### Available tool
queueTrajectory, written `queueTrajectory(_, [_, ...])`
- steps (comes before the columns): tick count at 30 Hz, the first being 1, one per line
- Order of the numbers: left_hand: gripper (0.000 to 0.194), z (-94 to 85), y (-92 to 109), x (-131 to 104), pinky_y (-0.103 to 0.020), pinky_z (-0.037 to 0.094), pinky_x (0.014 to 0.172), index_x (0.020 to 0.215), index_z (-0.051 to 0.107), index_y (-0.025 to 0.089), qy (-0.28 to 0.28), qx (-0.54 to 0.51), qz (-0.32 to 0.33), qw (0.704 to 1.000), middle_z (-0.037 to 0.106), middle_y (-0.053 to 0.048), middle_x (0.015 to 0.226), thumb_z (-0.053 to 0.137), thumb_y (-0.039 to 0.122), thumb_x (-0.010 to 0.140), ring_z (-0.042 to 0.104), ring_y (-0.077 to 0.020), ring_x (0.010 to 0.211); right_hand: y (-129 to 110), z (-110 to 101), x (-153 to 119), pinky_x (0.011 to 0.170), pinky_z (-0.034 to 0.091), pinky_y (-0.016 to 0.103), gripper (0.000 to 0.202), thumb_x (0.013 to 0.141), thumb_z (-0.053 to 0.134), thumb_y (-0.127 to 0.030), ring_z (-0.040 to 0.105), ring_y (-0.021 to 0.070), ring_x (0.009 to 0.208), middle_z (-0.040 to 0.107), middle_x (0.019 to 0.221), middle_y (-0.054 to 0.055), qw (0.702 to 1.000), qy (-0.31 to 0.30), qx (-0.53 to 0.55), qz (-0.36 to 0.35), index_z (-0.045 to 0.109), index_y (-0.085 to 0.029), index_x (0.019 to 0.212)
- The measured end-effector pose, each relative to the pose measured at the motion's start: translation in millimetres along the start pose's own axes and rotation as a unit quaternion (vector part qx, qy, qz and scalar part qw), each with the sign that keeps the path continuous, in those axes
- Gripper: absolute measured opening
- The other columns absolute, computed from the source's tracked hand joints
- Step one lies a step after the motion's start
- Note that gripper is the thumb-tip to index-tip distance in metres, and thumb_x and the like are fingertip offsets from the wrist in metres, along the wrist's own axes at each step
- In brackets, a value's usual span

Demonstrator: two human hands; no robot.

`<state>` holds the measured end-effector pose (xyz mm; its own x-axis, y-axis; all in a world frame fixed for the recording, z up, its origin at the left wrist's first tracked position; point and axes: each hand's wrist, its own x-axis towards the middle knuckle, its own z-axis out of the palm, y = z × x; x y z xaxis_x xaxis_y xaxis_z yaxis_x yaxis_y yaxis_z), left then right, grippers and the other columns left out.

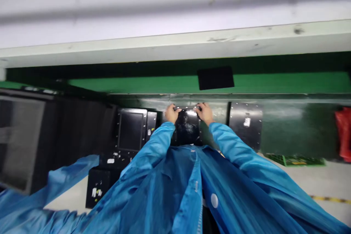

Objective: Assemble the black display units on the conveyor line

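Note:
A black rectangular panel [188, 128] with small fasteners along its edge lies on the green surface in front of my body. My left hand [172, 114] is closed on its far left corner, thumb on top. At the far right corner my right hand [204, 113] grips the same panel, its thumb also over the edge. My blue jacket covers the panel's near end. To the right of my right hand lies a dark metal panel [246, 126] with a white label. A black framed unit [132, 129] stands left of my left hand.
A dark flat rectangle [215, 78] lies on the green strip beyond my hands. At right are a green circuit board [297, 161] and a red bag-like item [344, 134]. Large black equipment [79, 124] and another person's blue sleeve [33, 219] occupy the left. A white ledge [175, 49] crosses above.

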<state>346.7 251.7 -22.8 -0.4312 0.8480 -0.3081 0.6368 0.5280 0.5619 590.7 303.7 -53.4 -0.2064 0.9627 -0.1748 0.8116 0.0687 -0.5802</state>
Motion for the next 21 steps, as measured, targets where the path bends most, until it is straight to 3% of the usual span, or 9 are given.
queueTrajectory(4, [0.033,-7.6,25,-1,-0.041,0.051,0.106,0.126,0.074,0.020,0.001,-0.017,0.013,1.000,0.075,-0.015,0.129,0.080,0.031,0.096,0.070,-0.0290,0.118,-6,-1,16,0.095,0.055,0.040,0.043,0.101,0.068,-0.050,0.069,0.0299,0.106,0.068,0.126,0.016,1.000,0.027,-0.009,0.003,0.077,-0.022,0.132])
queueTrajectory(7, [0.029,-49.4,16,-33,-0.041,0.049,0.111,0.130,0.075,0.021,0.048,-0.026,0.085,0.995,0.069,-0.016,0.134,0.066,0.031,0.104,0.067,-0.0288,0.123,-13,-7,10,0.099,0.056,0.041,0.045,0.102,0.064,-0.048,0.070,0.0298,0.108,0.070,0.126,0.018,0.999,0.051,0.004,-0.008,0.075,-0.019,0.135])
queueTrajectory(10, [0.033,-123.7,-45,-83,-0.043,0.043,0.120,0.132,0.073,0.022,0.176,0.022,0.080,0.981,0.065,-0.016,0.139,0.052,0.035,0.109,0.058,-0.0310,0.137,-18,-11,-15,0.101,0.056,0.045,0.049,0.100,0.063,-0.044,0.072,0.0293,0.103,0.071,0.128,0.022,0.992,0.120,0.032,0.025,0.073,-0.013,0.136])
queueTrajectory(13, [0.042,-201.0,-133,-121,-0.051,0.041,0.120,0.138,0.068,0.019,0.274,0.105,-0.087,0.952,0.064,-0.021,0.142,0.060,0.043,0.104,0.053,-0.0383,0.142,-35,-7,-49,0.098,0.058,0.046,0.041,0.098,0.061,-0.041,0.074,0.0299,0.098,0.077,0.118,0.021,0.983,0.142,0.099,0.052,0.077,-0.012,0.121])
queueTrajectory(14, [0.061,-220.5,-160,-127,-0.054,0.044,0.118,0.146,0.062,0.018,0.274,0.121,-0.149,0.942,0.061,-0.023,0.148,0.071,0.053,0.096,0.051,-0.0424,0.144,-46,-4,-61,0.096,0.059,0.046,0.036,0.098,0.061,-0.041,0.075,0.0300,0.097,0.079,0.113,0.019,0.983,0.122,0.127,0.046,0.078,-0.014,0.115])
queueTrajectory(16, [0.096,-246.0,-199,-133,-0.053,0.049,0.112,0.154,0.055,0.015,0.197,0.113,-0.230,0.946,0.063,-0.026,0.148,0.087,0.064,0.078,0.056,-0.0458,0.142,-79,4,-83,0.093,0.060,0.044,0.028,0.097,0.062,-0.039,0.076,0.0290,0.095,0.082,0.106,0.014,0.983,0.049,0.177,0.009,0.080,-0.019,0.103])
queueTrajectory(17, [0.102,-252.9,-211,-133,-0.051,0.051,0.110,0.153,0.055,0.014,0.154,0.101,-0.245,0.952,0.066,-0.027,0.144,0.091,0.066,0.073,0.060,-0.0452,0.139,-100,9,-93,0.092,0.061,0.042,0.024,0.097,0.063,-0.038,0.077,0.0280,0.094,0.083,0.104,0.011,0.980,0.004,0.197,-0.017,0.080,-0.021,0.100])
queueTrajectory(19, [0.090,-260.9,-221,-130,-0.045,0.053,0.107,0.142,0.064,0.014,0.102,0.086,-0.238,0.962,0.073,-0.024,0.133,0.091,0.065,0.073,0.067,-0.0410,0.131,-147,19,-111,0.090,0.061,0.038,0.017,0.096,0.067,-0.034,0.078,0.0263,0.093,0.084,0.103,0.007,0.969,-0.088,0.218,-0.075,0.081,-0.024,0.097])
queueTrajectory(21, [0.076,-269.2,-216,-132,-0.042,0.054,0.106,0.130,0.069,0.015,0.114,0.101,-0.227,0.962,0.075,-0.022,0.127,0.087,0.065,0.076,0.070,-0.0390,0.127,-196,28,-124,0.090,0.060,0.036,0.012,0.095,0.072,-0.030,0.079,0.0258,0.095,0.084,0.101,0.004,0.954,-0.166,0.213,-0.132,0.083,-0.027,0.097])
